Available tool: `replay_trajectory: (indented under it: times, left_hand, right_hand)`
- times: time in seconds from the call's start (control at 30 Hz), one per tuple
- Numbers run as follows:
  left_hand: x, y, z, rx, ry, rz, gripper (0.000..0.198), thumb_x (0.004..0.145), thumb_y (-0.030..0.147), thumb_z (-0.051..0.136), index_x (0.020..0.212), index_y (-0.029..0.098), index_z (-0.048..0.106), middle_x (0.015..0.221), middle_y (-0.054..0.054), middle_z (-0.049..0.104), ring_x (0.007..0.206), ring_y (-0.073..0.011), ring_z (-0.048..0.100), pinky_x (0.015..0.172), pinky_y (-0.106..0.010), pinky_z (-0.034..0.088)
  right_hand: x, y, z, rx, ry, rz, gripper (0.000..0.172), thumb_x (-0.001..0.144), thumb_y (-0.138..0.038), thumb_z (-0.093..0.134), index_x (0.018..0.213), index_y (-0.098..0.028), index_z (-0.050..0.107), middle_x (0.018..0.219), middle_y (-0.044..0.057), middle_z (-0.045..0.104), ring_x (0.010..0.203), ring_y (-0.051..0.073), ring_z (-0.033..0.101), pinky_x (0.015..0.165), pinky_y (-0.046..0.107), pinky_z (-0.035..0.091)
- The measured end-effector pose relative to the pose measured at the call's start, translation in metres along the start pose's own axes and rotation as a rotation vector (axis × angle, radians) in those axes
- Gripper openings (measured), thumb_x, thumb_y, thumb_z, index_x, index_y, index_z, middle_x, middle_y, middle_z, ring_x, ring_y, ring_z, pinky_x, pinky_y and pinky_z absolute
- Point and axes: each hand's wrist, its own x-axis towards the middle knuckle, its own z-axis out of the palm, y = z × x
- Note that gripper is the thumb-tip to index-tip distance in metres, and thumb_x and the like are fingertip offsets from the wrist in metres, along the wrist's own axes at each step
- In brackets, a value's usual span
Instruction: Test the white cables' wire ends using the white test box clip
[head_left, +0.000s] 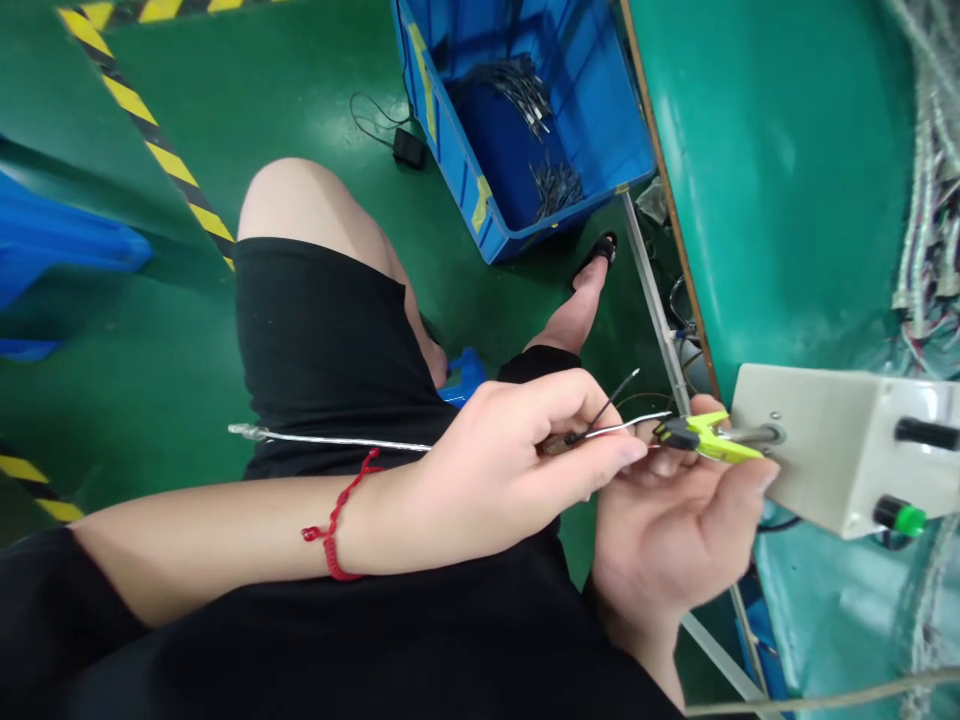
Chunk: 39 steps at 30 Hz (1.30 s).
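Observation:
My left hand (517, 460), red cord bracelet at the wrist, reaches across my lap with thumb and fingers pinched on a thin cable (360, 440). The cable's tail trails left to a clear-tipped end. From the pinch a black wire (619, 395) and a bare silvery wire (630, 424) stick out to the right. Palm up, my right hand (675, 510) has its thumb and a finger closed on the wings of a yellow-green clip (716, 437) with dark jaws. That clip sits on the metal shaft of a white box (806, 430). The wire tips lie close to the jaws; contact is unclear.
The box, with a green knob (907, 519), stands at the edge of a green-topped table (772, 180). Cable bundles (930, 200) lie at the right. A blue bin (457, 150) holding cables and a black adapter (409, 148) are on the floor.

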Motion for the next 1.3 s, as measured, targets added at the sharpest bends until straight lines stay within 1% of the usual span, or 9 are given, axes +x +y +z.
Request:
replay_trajectory:
  times: [0.1, 0.2, 0.3, 0.5, 0.73, 1.0, 1.2, 1.23, 1.3]
  left_hand:
    - [0.000, 0.002, -0.002, -0.081, -0.030, -0.054, 0.023, 0.100, 0.028, 0.075, 0.083, 0.017, 0.063, 0.062, 0.006, 0.064, 0.053, -0.0058, 0.053, 0.049, -0.019, 0.040]
    - [-0.001, 0.004, -0.005, -0.133, -0.051, -0.088, 0.024, 0.100, 0.027, 0.074, 0.082, 0.017, 0.061, 0.063, 0.006, 0.063, 0.055, -0.0065, 0.054, 0.051, -0.019, 0.041]
    - [0.000, 0.006, -0.008, -0.174, -0.074, -0.117, 0.025, 0.099, 0.027, 0.076, 0.081, 0.017, 0.061, 0.062, 0.006, 0.061, 0.054, -0.0067, 0.052, 0.051, -0.019, 0.040]
    - [0.005, 0.005, -0.008, -0.329, -0.146, -0.232, 0.028, 0.098, 0.028, 0.078, 0.080, 0.017, 0.059, 0.060, 0.005, 0.060, 0.055, -0.0074, 0.051, 0.053, -0.019, 0.039]
    - [0.010, 0.006, -0.006, -0.374, -0.168, -0.283, 0.029, 0.094, 0.024, 0.082, 0.078, 0.016, 0.059, 0.058, 0.006, 0.059, 0.055, -0.0068, 0.050, 0.053, -0.018, 0.038]
    - [0.010, 0.005, -0.004, -0.384, -0.170, -0.293, 0.027, 0.094, 0.026, 0.083, 0.079, 0.016, 0.061, 0.058, 0.005, 0.059, 0.055, -0.0075, 0.050, 0.053, -0.018, 0.038]
    - [0.011, 0.006, -0.002, -0.408, -0.183, -0.299, 0.030, 0.093, 0.027, 0.083, 0.078, 0.016, 0.060, 0.059, 0.006, 0.059, 0.054, -0.0072, 0.048, 0.053, -0.019, 0.036]
    - [0.011, 0.006, -0.002, -0.414, -0.182, -0.296, 0.030, 0.094, 0.027, 0.082, 0.078, 0.016, 0.060, 0.059, 0.005, 0.059, 0.054, -0.0070, 0.048, 0.053, -0.019, 0.036]
    - [0.012, 0.006, -0.002, -0.416, -0.181, -0.290, 0.030, 0.094, 0.028, 0.082, 0.077, 0.016, 0.060, 0.060, 0.005, 0.061, 0.054, -0.0071, 0.049, 0.053, -0.019, 0.037]
  right_hand:
    - [-0.006, -0.001, -0.001, -0.006, -0.004, 0.020, 0.038, 0.101, -0.053, 0.067, 0.120, -0.020, 0.075, 0.064, -0.006, 0.049, 0.064, 0.012, 0.050, 0.072, 0.023, 0.054]
    - [-0.009, 0.001, -0.002, -0.035, -0.031, 0.004, 0.035, 0.102, -0.052, 0.066, 0.119, -0.023, 0.075, 0.061, -0.007, 0.045, 0.059, 0.012, 0.045, 0.067, 0.023, 0.052]
    - [-0.008, 0.003, -0.003, -0.042, -0.053, -0.029, 0.033, 0.102, -0.051, 0.067, 0.116, -0.022, 0.075, 0.058, -0.008, 0.044, 0.056, 0.012, 0.041, 0.065, 0.023, 0.050]
    - [-0.006, 0.004, -0.005, -0.092, -0.044, -0.052, 0.033, 0.101, -0.053, 0.067, 0.114, -0.023, 0.074, 0.054, -0.009, 0.042, 0.053, 0.012, 0.039, 0.069, 0.026, 0.052]
    - [-0.006, 0.006, -0.008, -0.149, -0.053, -0.072, 0.034, 0.103, -0.055, 0.063, 0.114, -0.024, 0.072, 0.055, -0.010, 0.039, 0.048, 0.012, 0.033, 0.057, 0.025, 0.043]
    - [-0.007, 0.005, -0.008, -0.139, -0.056, -0.063, 0.033, 0.104, -0.053, 0.062, 0.116, -0.024, 0.073, 0.055, -0.009, 0.040, 0.050, 0.012, 0.034, 0.060, 0.025, 0.046]
    - [-0.008, 0.006, -0.011, -0.099, -0.060, 0.011, 0.047, 0.099, -0.063, 0.062, 0.123, -0.024, 0.074, 0.056, -0.006, 0.048, 0.055, 0.015, 0.047, 0.057, 0.029, 0.051]
    - [-0.010, 0.007, -0.013, -0.107, -0.060, 0.029, 0.052, 0.098, -0.067, 0.059, 0.122, -0.023, 0.074, 0.056, -0.005, 0.050, 0.054, 0.016, 0.049, 0.055, 0.030, 0.051]
    - [-0.015, 0.010, -0.018, -0.163, -0.069, 0.007, 0.056, 0.098, -0.071, 0.052, 0.108, -0.021, 0.076, 0.054, -0.003, 0.055, 0.050, 0.018, 0.051, 0.051, 0.034, 0.050]
